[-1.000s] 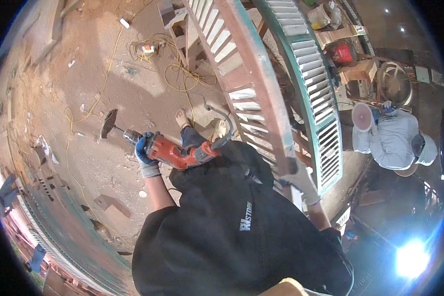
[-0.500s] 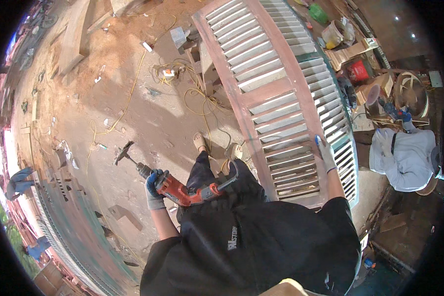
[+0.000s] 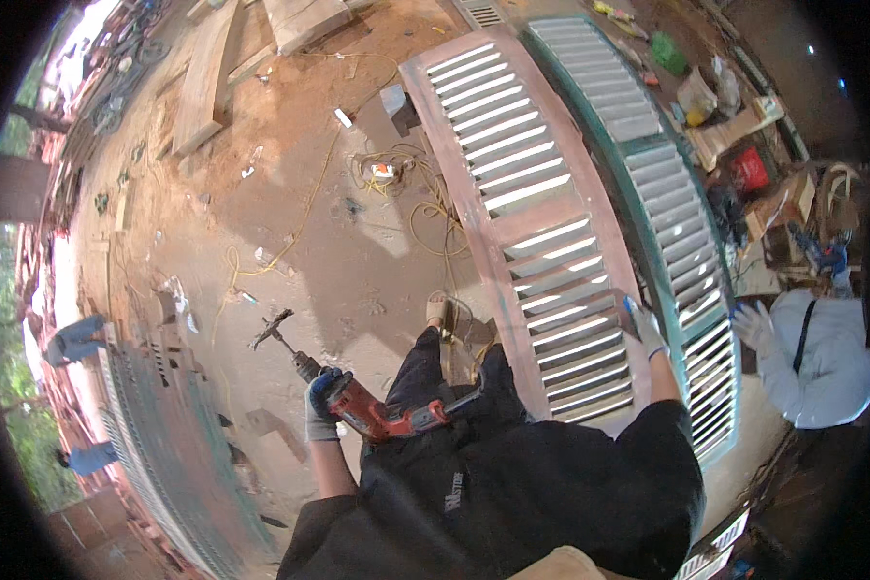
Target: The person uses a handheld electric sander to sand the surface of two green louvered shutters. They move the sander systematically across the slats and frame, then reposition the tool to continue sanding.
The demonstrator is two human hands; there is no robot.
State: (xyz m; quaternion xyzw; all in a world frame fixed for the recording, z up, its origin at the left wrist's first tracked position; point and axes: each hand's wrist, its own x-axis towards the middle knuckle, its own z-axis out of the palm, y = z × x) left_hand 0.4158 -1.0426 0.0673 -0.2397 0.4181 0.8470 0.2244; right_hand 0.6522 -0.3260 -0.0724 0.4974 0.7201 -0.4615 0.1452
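My left hand [image 3: 321,408], in a grey and blue work glove, is closed around the front of a red power drill [image 3: 362,412] held across my waist. From its chuck a thin rod points away to the left and ends in a dark crosspiece [image 3: 273,330]. My gloved right hand [image 3: 646,331] grips the right edge of a long brown-pink louvered shutter [image 3: 599,242], which stands tilted in front of me; part of the grip is hidden. Just right of it is a green-framed louvered shutter [image 3: 652,159], a narrow gap between them.
A co-worker in a light blue top [image 3: 822,362] is close on the right, a gloved hand near the green shutter. Yellow cord [image 3: 435,227] coils on the dirt floor by my feet. Another shutter [image 3: 169,435] lies at left. Wooden planks [image 3: 208,82] lie at the far left.
A gap has opened between the brown-pink shutter and the green one. The co-worker's hand now reaches toward the green shutter. My view has shifted; both my hands keep their holds.
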